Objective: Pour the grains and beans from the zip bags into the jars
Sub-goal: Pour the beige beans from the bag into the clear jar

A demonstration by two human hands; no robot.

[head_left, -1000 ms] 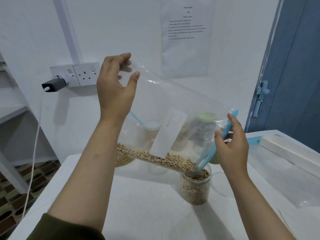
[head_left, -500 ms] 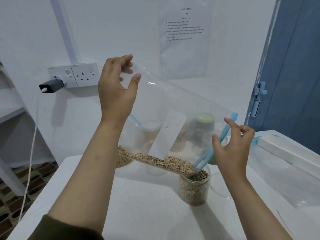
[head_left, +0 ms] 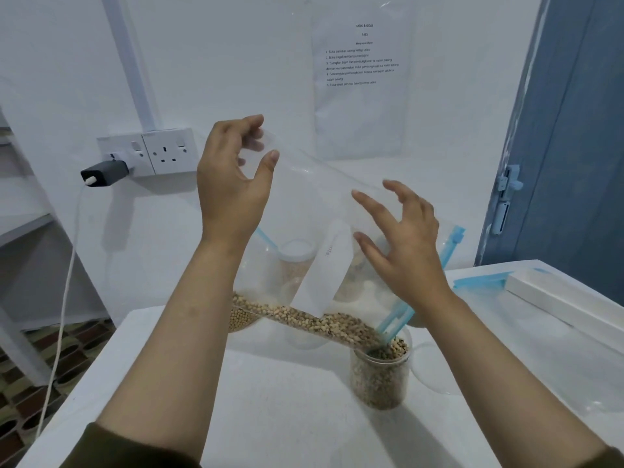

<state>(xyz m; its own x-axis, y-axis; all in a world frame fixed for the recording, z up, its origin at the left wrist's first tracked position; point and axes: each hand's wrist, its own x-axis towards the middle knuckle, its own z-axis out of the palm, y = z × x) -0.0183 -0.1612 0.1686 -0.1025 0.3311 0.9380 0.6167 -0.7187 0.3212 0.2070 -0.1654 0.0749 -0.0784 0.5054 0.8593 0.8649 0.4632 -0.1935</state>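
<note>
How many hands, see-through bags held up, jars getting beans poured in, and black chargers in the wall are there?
Hands: 2 (left hand pinches the bag's corner, right hand has spread fingers)
Clear plastic zip bag with blue zipper: 1
Open clear jar of speckled beans: 1
Black plug-in charger: 1
Total: 5

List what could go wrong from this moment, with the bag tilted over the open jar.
1. Only the left hand pinches the zip bag, at its raised corner; the right hand is open, so the blue zipper mouth could swing off the jar and spill beans.
2. The jar looks nearly full, and the beans remaining in the bag could overflow it.
</note>
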